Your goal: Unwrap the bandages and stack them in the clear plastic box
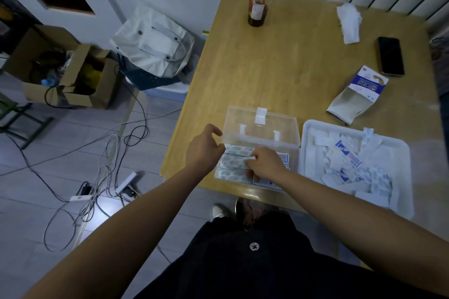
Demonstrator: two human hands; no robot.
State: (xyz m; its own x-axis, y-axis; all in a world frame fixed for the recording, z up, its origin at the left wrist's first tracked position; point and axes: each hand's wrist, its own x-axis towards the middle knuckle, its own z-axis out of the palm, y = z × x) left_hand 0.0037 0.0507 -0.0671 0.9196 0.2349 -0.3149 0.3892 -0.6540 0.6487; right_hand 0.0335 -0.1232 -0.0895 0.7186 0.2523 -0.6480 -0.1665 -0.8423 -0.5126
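Observation:
A clear plastic box [261, 128] stands open near the table's front edge, its lid tilted back. Inside lie several bandages [233, 167] with blue-dotted pads. My left hand [204, 147] is at the box's left rim, fingers curled, pinching one end of a bandage. My right hand [266, 162] hovers over the box and pinches the other end of that same bandage [243, 158] between thumb and fingers. To the right, a white tray [308, 128] holds a heap of torn wrappers and wrapped bandages [349, 160].
A torn bandage packet [357, 94], a black phone [390, 56], a crumpled tissue [349, 22] and a drink cup with a red straw [258, 5] sit further back on the wooden table [279, 68]. Cables, a bag and a cardboard box crowd the floor on the left.

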